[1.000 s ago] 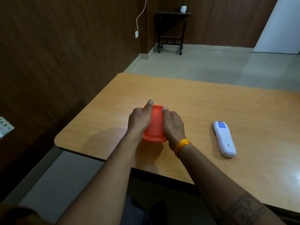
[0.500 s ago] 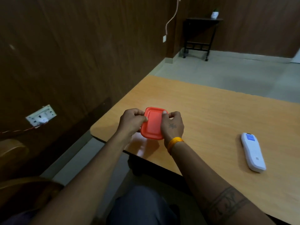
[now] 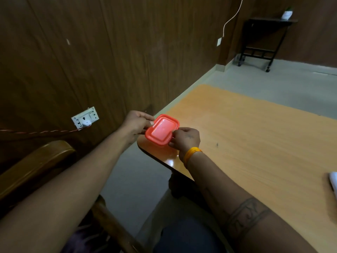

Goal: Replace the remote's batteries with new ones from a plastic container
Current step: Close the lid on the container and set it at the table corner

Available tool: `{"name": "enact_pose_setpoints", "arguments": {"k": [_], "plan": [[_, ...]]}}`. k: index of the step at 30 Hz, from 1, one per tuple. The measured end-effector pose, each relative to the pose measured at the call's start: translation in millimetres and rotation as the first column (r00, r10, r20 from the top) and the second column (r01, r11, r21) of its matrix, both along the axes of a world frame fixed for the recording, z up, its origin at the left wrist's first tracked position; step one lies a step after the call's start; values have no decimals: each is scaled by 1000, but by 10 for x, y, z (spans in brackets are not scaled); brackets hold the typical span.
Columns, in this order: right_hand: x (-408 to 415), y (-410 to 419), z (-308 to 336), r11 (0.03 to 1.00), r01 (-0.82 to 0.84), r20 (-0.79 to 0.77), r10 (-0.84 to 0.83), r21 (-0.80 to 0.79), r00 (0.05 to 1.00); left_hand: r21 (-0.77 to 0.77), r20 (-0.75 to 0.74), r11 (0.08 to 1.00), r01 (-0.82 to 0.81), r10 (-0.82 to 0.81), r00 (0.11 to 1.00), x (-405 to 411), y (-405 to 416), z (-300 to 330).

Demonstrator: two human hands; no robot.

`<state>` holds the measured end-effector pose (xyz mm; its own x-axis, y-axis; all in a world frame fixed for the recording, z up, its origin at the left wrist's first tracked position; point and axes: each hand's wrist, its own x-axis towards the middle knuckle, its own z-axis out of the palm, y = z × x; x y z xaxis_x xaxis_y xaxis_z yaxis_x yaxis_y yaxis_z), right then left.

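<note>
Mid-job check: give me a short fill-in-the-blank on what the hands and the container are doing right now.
1. The red container is held by ____ hands.
2. The container's lid is ____ in colour.
3. The yellow band sits on the ____ wrist.
4. The white remote lies at the ____ edge of the view, on the table.

Missing words: both; red; right; right

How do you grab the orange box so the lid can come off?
Grip the orange box by its two short ends, one hand from each side, as the left hand and right hand do now. The lid has a raised rim all round, so fingers probably do best hooked under that lip at a corner, peeling upward while the other hand steadies the box.
</note>
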<state>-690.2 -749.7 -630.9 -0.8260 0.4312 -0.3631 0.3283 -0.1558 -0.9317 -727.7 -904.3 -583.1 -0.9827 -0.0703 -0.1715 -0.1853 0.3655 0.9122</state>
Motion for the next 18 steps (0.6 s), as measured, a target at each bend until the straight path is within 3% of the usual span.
{"name": "enact_pose_setpoints", "arguments": {"k": [14,18], "plan": [[-153,-249,-211,1000,18,-13,-17,18,1000,-38,49,997,-71,73,996,-160,-207,-211],[-88,-220,-265,989,22,-76,-11,143,997,-12,4,992,-126,126,992,-127,-235,-184]]}}
